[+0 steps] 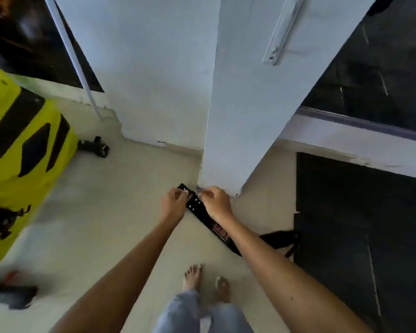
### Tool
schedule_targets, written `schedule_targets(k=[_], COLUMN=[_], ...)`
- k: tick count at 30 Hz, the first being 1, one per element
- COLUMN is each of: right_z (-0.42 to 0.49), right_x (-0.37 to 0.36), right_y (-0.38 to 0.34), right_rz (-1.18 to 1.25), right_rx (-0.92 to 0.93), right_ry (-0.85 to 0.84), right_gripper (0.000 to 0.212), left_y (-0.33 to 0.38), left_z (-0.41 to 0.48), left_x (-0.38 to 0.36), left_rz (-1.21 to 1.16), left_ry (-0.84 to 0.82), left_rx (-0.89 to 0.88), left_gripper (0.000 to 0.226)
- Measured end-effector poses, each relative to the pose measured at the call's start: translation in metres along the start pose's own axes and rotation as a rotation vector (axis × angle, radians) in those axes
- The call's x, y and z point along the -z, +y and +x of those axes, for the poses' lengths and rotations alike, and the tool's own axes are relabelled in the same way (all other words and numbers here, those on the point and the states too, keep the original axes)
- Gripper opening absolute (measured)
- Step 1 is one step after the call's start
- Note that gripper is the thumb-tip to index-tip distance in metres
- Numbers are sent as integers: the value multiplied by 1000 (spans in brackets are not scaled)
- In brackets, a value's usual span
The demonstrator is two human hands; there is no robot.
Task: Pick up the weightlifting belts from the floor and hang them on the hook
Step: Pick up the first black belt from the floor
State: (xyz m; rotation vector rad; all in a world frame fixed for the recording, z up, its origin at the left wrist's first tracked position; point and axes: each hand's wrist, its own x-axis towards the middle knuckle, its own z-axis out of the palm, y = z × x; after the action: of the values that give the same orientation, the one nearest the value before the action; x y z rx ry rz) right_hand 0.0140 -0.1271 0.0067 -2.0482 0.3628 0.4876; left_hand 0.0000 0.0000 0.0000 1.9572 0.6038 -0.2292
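A black weightlifting belt with red lettering and rows of metal-rimmed holes is stretched between my hands, in front of the corner of a pale wall pillar. My left hand pinches the holed end of the strap. My right hand grips the strap just beside it, and the belt's wider part runs under my right forearm down to the right. Another black strap lies on the floor by the dark mat. No hook is in view.
A yellow and black machine body stands at the left. A small black object lies by the wall base. A dark floor mat covers the right side. My bare feet stand on the pale floor.
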Motion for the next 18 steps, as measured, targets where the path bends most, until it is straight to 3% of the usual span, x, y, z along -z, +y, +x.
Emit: schedule_targets(k=[4,10,14,18], right_z=[87,225,306,388], right_x=[-27,-87,-139,-200], right_y=[33,128,200,257], right_rz=[-37,-118,-199,-141], right_rx=[-113,-217,-250,-253], right_ry=[-135,-238,-309,-323], right_gripper=[23,7,37,46], left_y=[-43,-169,-252,-329], left_z=[74,185,246,297], left_x=[-36,-106,-160,-216], left_rz=[-14,-188,-320,-416], left_ry=[-5,28,62,19], left_rx=[224,613,773,827], left_gripper=[20,16,16,16])
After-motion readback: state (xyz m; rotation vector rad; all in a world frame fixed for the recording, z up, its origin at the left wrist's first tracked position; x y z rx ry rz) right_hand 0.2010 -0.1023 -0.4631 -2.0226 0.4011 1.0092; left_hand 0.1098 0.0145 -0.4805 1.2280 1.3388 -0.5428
